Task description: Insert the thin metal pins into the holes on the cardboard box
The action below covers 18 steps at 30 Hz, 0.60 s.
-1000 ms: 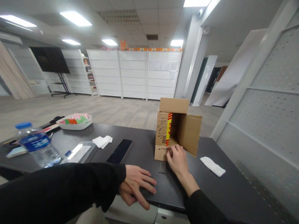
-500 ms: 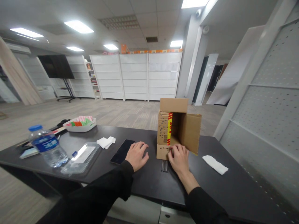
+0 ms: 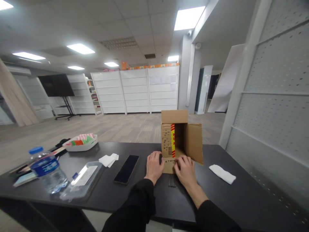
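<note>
A cardboard box stands on the dark table with its opening facing me and its flaps folded out. Its low front flap has a row of small holes. My left hand is at the flap's left edge, fingers bent and thumb against the cardboard. On the flap's right part my right hand rests with curled fingers; anything small under its fingertips is hidden. Between the hands, several thin dark nails lie side by side just in front of the flap.
Left of my hands lie a phone, white tissues, a clear plastic case and a water bottle. A white basket sits behind them. To the right is a folded white cloth, near a perforated panel.
My left hand has moved right, from beside the phone to the left edge of the box's front flap. My right hand stays at the flap. The view has tilted up slightly.
</note>
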Tool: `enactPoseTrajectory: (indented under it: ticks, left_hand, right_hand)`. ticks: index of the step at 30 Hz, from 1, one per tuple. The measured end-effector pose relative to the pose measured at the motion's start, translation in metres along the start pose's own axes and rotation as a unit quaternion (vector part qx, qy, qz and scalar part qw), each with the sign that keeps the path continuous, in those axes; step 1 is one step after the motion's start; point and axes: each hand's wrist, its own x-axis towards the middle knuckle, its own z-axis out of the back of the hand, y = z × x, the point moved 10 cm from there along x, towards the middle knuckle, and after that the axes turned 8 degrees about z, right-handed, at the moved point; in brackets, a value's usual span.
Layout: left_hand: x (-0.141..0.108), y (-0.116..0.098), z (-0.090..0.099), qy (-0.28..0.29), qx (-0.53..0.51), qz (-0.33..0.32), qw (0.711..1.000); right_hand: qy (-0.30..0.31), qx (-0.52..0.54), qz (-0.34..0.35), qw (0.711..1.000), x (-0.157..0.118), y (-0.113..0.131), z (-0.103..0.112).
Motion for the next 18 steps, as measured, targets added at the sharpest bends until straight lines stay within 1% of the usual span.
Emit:
enactPoseTrajectory:
  ticks: [2,4,7,10,18]
  left_hand:
    - [0.0,0.004,0.001,-0.022,-0.013,0.013,1.0]
    - [0.0,0.008,0.001,-0.026,-0.022,0.022,0.999]
    - [-0.001,0.013,-0.003,-0.007,-0.029,0.039,0.999]
    - [-0.001,0.018,-0.005,-0.001,-0.028,0.061,0.998]
    - [-0.001,0.017,-0.011,0.022,-0.027,0.058,0.998]
  right_hand:
    - [-0.004,0.002,-0.001,1.0,0.0,-0.001,-0.001]
    - [-0.007,0.004,-0.002,1.0,0.001,-0.001,-0.002]
    - [-0.014,0.004,-0.004,1.0,0.002,-0.002,-0.004]
    - [-0.017,-0.001,-0.008,1.0,0.002,-0.005,-0.005]
    - [-0.02,-0.011,-0.023,0.999,0.003,-0.005,-0.004]
